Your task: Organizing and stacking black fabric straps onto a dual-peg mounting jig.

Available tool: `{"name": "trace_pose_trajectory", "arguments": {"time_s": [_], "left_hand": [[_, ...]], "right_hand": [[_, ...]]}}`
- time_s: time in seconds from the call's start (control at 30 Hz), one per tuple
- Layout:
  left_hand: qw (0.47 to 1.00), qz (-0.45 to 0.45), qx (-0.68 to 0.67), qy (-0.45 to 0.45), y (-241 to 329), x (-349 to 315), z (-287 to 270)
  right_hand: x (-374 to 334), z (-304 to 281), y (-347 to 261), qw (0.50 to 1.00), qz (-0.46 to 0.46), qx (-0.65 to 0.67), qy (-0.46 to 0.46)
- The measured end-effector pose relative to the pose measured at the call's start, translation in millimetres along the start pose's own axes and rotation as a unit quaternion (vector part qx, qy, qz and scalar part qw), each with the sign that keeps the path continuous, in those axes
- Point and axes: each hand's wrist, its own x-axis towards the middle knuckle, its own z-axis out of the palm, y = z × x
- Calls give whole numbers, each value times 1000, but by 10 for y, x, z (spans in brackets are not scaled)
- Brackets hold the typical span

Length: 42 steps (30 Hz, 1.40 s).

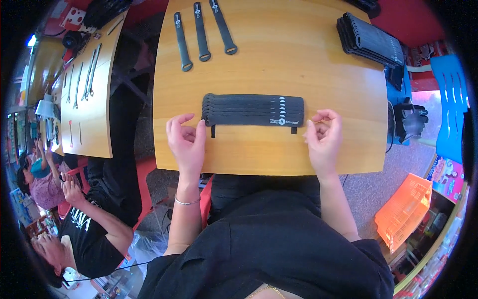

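- As the bare left hand [186, 137] and bare right hand [324, 139] show parted, empty grips, gentle pressing seems best.
- Overlapping flat black fabric-like straps [244, 108] should keep even ends.

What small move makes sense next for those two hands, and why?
Perhaps ease the left hand and right hand inward to grip the overlapped black straps by their ends: the hands sit beside opposite ends, fingers loosely curled, and neither appears to grip them.
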Motion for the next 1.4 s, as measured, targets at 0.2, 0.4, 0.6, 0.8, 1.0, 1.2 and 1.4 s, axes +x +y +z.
{"name": "trace_pose_trajectory", "arguments": {"time_s": [0.2, 0.4, 0.6, 0.8, 1.0, 1.2, 1.4], "left_hand": [[903, 317, 220, -191, 341, -284, 158], [857, 305, 279, -309, 524, -449, 493], [829, 327, 310, -331, 513, -457, 586], [834, 329, 302, -324, 530, -458, 613], [842, 328, 282, -321, 550, -440, 651], [833, 337, 275, -341, 567, -394, 568], [917, 345, 146, -139, 662, 340, 571]], "right_hand": [[-22, -34, 22, 997, -10, 78, 0], [-16, -19, 30, 997, -25, 79, 5], [-23, -18, 52, 997, -31, 71, 15], [-39, 3, -18, 990, -108, -94, 10], [3, 24, -24, 971, -174, -161, -12], [-16, 15, 30, 970, -172, -172, -20], [-39, -22, 35, 986, -119, -115, 10]]}}
